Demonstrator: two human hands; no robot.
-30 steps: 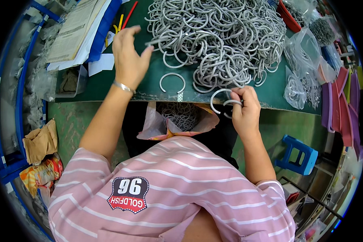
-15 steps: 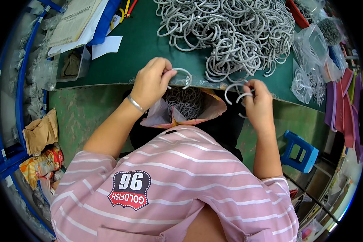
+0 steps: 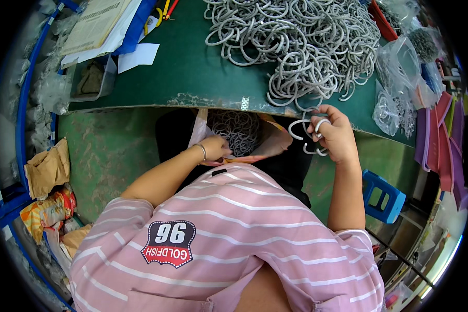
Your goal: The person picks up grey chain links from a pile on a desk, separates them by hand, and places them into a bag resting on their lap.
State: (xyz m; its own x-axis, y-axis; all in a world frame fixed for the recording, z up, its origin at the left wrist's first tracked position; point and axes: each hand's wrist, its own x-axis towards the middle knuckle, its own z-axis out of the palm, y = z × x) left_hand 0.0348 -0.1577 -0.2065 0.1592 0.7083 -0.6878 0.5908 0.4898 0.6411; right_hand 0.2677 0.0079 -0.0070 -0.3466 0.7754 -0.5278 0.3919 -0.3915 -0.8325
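Observation:
My right hand (image 3: 334, 134) is closed on several grey C-shaped rings (image 3: 298, 130), which dangle from its fingers just off the table's front edge. My left hand (image 3: 214, 148) is low at the left side of an open bag (image 3: 282, 139) on my lap, with its fingertips over the mouth. Those fingers are blurred and partly hidden, and no ring shows in them. Inside the bag lies a mass of similar grey rings (image 3: 234, 130). A large heap of the rings (image 3: 301, 47) covers the far right of the green table (image 3: 182, 67).
Left on the table are a clear plastic tub (image 3: 107, 78), papers (image 3: 139, 57) and yellow-handled pliers (image 3: 160, 18). Clear plastic bags (image 3: 398, 62) lie at the right. A blue stool (image 3: 384, 196) stands on the floor at right, and a blue rack (image 3: 23, 119) at left.
My left hand has moved down from the table edge to the bag, and the ring it held is out of sight. The right hand stays near the edge with its rings turned somewhat.

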